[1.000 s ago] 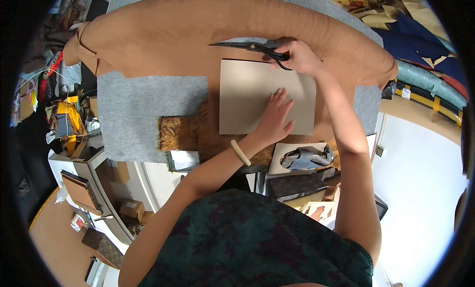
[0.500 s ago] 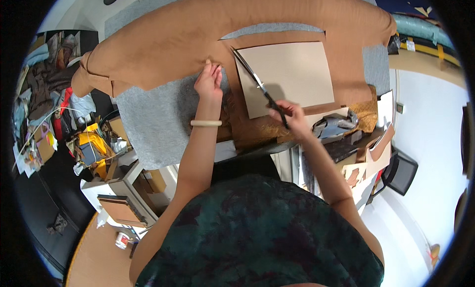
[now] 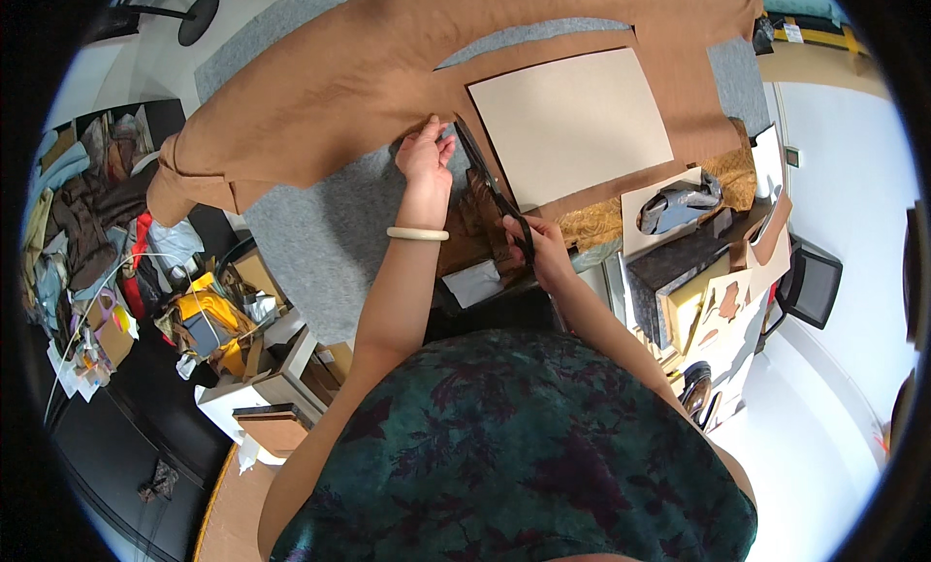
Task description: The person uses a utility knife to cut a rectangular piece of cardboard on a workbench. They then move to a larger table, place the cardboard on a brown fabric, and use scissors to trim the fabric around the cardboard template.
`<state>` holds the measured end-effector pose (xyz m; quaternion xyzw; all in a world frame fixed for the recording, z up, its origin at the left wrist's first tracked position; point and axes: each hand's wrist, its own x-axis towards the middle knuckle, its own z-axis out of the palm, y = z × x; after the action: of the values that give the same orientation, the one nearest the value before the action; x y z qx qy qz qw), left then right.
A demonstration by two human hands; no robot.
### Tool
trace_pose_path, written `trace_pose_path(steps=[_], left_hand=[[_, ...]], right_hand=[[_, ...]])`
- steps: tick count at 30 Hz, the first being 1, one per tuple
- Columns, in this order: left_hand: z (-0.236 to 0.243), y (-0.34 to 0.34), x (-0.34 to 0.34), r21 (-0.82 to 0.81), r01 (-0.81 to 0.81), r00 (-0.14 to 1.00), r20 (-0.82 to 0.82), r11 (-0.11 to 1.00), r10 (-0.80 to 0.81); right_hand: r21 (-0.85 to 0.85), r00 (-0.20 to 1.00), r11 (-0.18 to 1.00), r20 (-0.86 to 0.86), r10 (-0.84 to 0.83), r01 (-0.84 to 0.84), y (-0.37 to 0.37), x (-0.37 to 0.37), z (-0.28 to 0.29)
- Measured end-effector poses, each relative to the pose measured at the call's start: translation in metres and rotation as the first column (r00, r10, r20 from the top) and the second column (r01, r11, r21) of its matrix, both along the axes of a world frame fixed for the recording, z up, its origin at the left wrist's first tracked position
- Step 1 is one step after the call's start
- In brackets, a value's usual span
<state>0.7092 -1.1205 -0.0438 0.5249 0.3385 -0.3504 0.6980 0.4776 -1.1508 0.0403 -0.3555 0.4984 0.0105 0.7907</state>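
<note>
A large brown sheet of leather (image 3: 310, 101) is spread across the table, its far part bulging like a roll. My left hand (image 3: 427, 155) pinches its near edge, left of a beige rectangular card (image 3: 572, 126) that lies flat on the leather. My right hand (image 3: 541, 250) is closed round the handles of long dark scissors (image 3: 491, 174). Their blades point away from me along the leather's edge, between my left hand and the card, with the tips close to my left fingertips. Whether the blades are on the leather at the tips is hard to tell.
Grey felt (image 3: 315, 242) covers the table under the leather. Right of my right hand lie a crumpled grey piece (image 3: 679, 205) and patterned golden material (image 3: 729, 164). A heap of scraps (image 3: 92, 203) fills the left side. A black chair (image 3: 810, 281) stands at the right.
The scissors have moved from over the card's left edge to the leather's edge left of it, nearer my left hand. My right hand has come left and toward me. The view has shifted.
</note>
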Motion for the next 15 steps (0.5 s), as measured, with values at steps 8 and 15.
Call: trace_pose_path(steps=[8,15], left_hand=[[0.005,0.005,-0.009,-0.032,0.022,1.0,0.017,0.999,-0.021],[0.002,0.004,-0.014,-0.076,-0.03,0.999,0.009,0.997,0.031]], right_hand=[[-0.078,1.0,0.997,0.006,0.015,-0.014,0.001,0.032,0.001],[-0.084,0.999,0.996,0.041,-0.01,0.013,0.007,0.036,-0.016]])
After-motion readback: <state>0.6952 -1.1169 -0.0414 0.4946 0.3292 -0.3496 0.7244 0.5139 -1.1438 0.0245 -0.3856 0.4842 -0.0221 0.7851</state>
